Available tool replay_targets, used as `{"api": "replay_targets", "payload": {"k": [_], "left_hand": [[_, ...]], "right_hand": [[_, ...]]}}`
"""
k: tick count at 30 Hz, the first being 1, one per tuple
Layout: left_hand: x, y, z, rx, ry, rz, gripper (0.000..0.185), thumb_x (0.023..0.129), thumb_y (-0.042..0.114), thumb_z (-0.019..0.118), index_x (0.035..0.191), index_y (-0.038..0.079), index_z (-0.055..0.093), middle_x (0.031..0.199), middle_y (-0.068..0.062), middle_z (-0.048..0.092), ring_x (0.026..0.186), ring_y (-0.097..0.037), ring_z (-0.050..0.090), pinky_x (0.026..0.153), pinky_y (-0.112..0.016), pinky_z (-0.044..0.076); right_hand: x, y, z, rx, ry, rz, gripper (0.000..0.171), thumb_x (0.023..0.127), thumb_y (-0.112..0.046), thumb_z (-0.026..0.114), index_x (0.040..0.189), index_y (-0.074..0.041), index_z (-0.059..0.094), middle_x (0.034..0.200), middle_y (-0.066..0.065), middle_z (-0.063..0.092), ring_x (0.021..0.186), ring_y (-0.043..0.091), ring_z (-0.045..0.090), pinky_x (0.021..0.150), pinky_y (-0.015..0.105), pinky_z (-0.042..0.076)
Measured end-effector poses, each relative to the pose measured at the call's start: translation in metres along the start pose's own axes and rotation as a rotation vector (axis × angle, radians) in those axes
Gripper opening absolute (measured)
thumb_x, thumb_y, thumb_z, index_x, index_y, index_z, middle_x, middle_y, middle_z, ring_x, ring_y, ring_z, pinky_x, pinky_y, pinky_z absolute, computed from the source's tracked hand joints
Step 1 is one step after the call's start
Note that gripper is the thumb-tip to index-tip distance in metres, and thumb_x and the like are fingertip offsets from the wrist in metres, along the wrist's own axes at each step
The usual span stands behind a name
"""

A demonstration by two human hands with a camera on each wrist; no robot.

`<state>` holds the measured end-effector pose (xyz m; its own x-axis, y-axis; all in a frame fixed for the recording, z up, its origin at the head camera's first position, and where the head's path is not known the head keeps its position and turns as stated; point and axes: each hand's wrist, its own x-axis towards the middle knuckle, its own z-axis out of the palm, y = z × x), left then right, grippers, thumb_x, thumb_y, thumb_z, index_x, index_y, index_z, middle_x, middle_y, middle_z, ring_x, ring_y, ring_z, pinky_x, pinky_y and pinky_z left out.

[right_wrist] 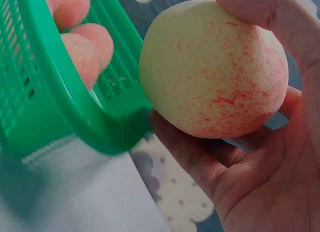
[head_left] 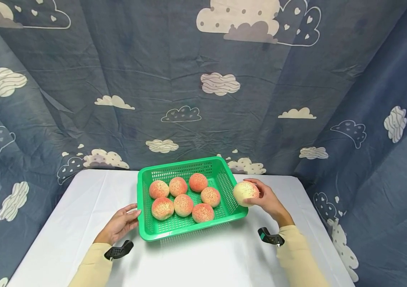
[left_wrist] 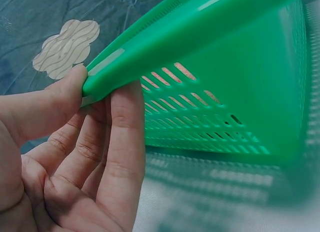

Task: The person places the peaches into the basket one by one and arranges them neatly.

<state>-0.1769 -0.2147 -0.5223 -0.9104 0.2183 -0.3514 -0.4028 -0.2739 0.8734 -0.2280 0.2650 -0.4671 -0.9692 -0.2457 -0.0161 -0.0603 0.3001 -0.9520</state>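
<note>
A green plastic basket (head_left: 192,230) with slotted walls holds several pink-orange peaches (head_left: 183,205). At its left end my left hand (head_left: 120,224) pinches the rim; in the left wrist view the thumb lies on the outer side of the rim (left_wrist: 150,54) and the fingers (left_wrist: 125,122) sit beneath it. My right hand (head_left: 269,199) grips a pale yellow peach (head_left: 245,193) with red speckles, at the basket's right rim. Seen from the right wrist, thumb and fingers wrap the pale peach (right_wrist: 215,71), beside the basket's corner (right_wrist: 107,132).
The basket stands on a table with a white cloth (head_left: 203,259). Behind and at both sides hangs a dark blue curtain (head_left: 146,71) with cloud prints. A black strap device sits on each wrist, below the yellow sleeves (head_left: 298,255).
</note>
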Motion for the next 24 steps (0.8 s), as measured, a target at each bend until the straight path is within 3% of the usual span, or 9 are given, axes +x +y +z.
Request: {"api": "replay_targets", "payload": {"k": [16,24], "left_hand": [[0.001,0.0,0.0,-0.002,0.01,-0.007,0.042,0.099,0.006,0.053,0.135,-0.005,0.034,0.094,0.001,0.068,0.086,-0.01,0.067,0.077,-0.026,0.056],[0.001,0.0,0.0,-0.005,0.006,-0.006,0.041,0.098,0.006,0.054,0.134,-0.003,0.037,0.095,0.001,0.069,0.087,-0.01,0.067,0.079,-0.027,0.056]], "right_hand": [[0.024,-0.003,0.037,-0.056,-0.232,-0.027,0.069,0.073,-0.002,0.079,0.135,0.001,0.048,0.125,0.021,0.052,0.104,0.028,0.054,0.082,0.037,0.051],[0.032,-0.004,0.047,-0.177,-0.312,0.015,0.069,0.068,-0.002,0.08,0.131,-0.008,0.052,0.121,0.014,0.055,0.098,0.027,0.055,0.08,0.037,0.05]]}}
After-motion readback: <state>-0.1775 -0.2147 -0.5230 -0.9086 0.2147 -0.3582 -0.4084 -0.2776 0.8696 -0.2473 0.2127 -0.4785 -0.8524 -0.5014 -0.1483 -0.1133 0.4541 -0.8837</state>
